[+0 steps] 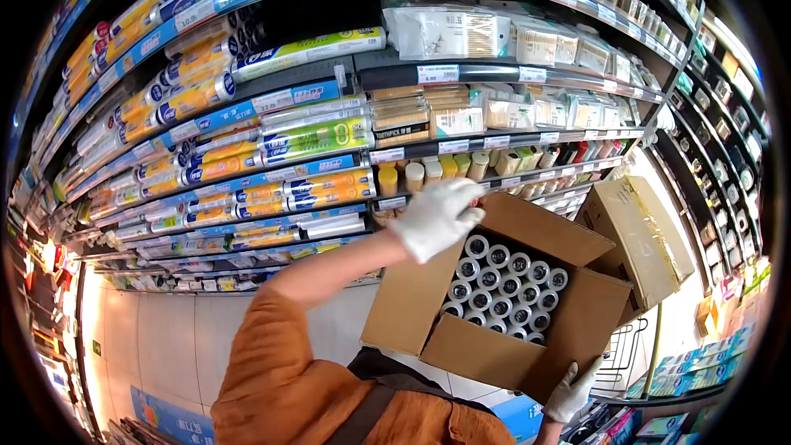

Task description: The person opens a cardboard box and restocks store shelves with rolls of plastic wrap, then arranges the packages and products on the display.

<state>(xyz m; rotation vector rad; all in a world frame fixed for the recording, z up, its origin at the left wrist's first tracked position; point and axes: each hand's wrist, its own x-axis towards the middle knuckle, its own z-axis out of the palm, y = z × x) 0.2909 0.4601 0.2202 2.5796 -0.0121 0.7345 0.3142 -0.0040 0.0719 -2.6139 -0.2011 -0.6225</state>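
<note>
My left hand (437, 218), in a white glove, is raised over the box's upper left flap, in front of the lower shelves. Its fingers point right and are bent; whether they hold anything is hidden. An open cardboard box (486, 354) stands below it, packed with several upright rolls (509, 286) showing white round ends. At the box's lower right corner is my right hand (573, 391), also gloved in white, against the outer side of a flap, thumb and fingers apart.
Shelves (395, 74) hold packaged rolls (313, 144) at the left and toothpick packs (486, 33) at the right. Another cardboard box (638, 235) stands behind the open one, near a wire rack (622, 354). Tiled floor (165, 330) shows at the lower left.
</note>
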